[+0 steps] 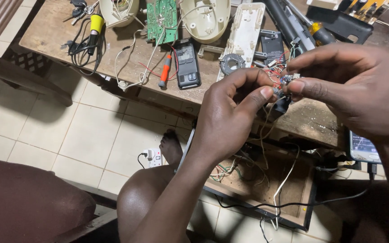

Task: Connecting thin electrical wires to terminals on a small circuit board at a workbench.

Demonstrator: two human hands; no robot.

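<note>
Head view looks down on both hands raised above a wooden bench (59, 31). Left hand (230, 117) has its thumb and forefinger pinched shut on a small module (286, 79) with thin red wires trailing from it; right hand (356, 90) meets it from the other side, thumb and forefinger closed on the same part, so the two grips nearly touch. What the right fingertips do to it is too small to tell. The module hangs in the air just over the bench's front edge, with pale and dark leads dropping from it toward an open tray (266, 180) of tangled wire below.

As for progress, the work looks mid-way: casings lie open and unassembled on the bench, among them two cream shells (205, 20), a long white housing (244, 33) and a green circuit board (162, 20), all apart from one another. A black handset (187, 65) lies face up beside an orange screwdriver (165, 72), neither touched. A yellow-handled tool (96, 22) rests among black cords at the far left. Nothing appears closed up again, and the wires at the module are loose, so joining and reassembly seem yet to be done. A phone (364, 148) with a lit screen sits at the right under the wrist
</note>
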